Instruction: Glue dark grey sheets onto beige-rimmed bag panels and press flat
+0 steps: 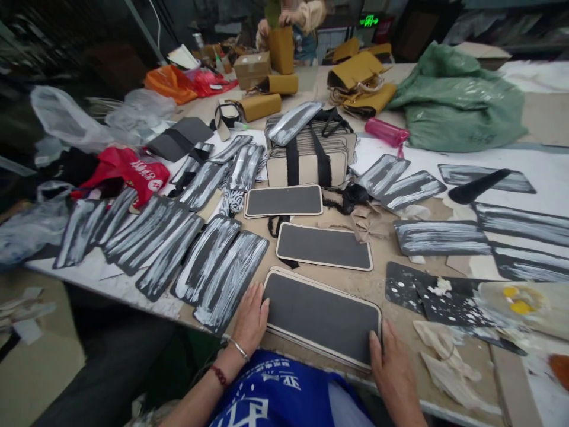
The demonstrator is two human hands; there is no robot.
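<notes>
A small stack of flat panels [322,314], dark grey on top with beige borders, lies at the table's front edge. At its left end my left hand [251,315] presses against the side, fingers together. My right hand [393,363] is at the right end, its thumb over the top edge and its fingers along the side. The stack is held between both hands. Two more bordered panels lie beyond it, a middle one [324,246] and a farther one [284,201]. White-smeared dark panels [233,279] lie just left of my left hand.
Behind stands a strapped bundle of beige boards [306,166]. More smeared panels [440,237] and a dark handle-like piece [479,185] lie to the right, near a glue-spotted sheet [409,290]. Mustard bags [360,74] and a green sack [462,101] sit farther back; a co-worker's hands [284,21] hold another bag.
</notes>
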